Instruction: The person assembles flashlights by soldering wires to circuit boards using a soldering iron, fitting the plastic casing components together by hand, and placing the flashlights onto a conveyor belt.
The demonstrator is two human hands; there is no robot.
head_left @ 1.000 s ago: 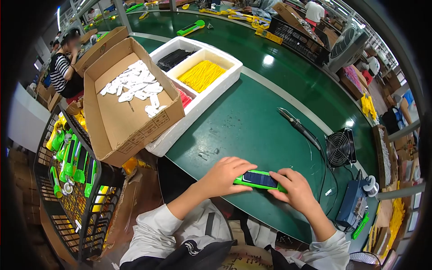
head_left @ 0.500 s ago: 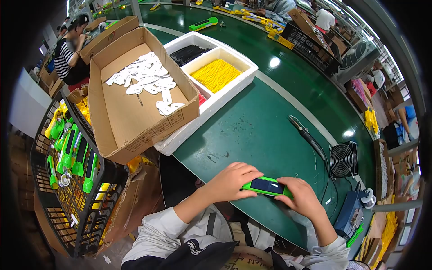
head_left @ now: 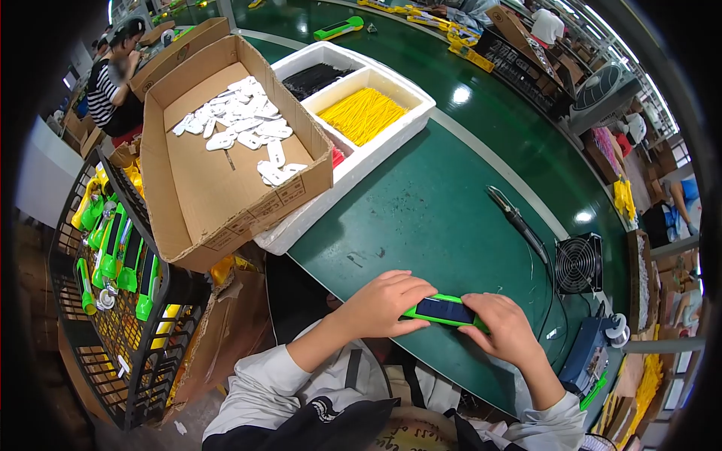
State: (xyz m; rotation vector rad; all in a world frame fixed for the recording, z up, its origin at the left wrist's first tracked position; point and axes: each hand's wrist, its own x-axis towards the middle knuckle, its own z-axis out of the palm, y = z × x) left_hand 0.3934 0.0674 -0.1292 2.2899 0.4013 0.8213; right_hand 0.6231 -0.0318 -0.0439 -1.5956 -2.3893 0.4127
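Observation:
Between my two hands lies a green casing with a dark, solar-type panel (head_left: 445,310) on its upper face, just above the green tabletop near its front edge. My left hand (head_left: 383,304) grips its left end, thumb below and fingers above. Closed round the right end is my right hand (head_left: 502,325), with the thumb along the near side. The fingers cover both ends of the casing. Beyond my right hand, a soldering iron (head_left: 517,219) with a black cable rests on the table.
A cardboard box (head_left: 169,180) of white plastic pieces rests on a white foam tray (head_left: 423,101) holding yellow and black wires. At left stands a black basket (head_left: 143,368) of green and yellow casings. A small fan (head_left: 577,264) and blue soldering unit (head_left: 587,353) stand right.
Both hands keep their hold on the green casing, almost unmoved. The whole view has shifted slightly.

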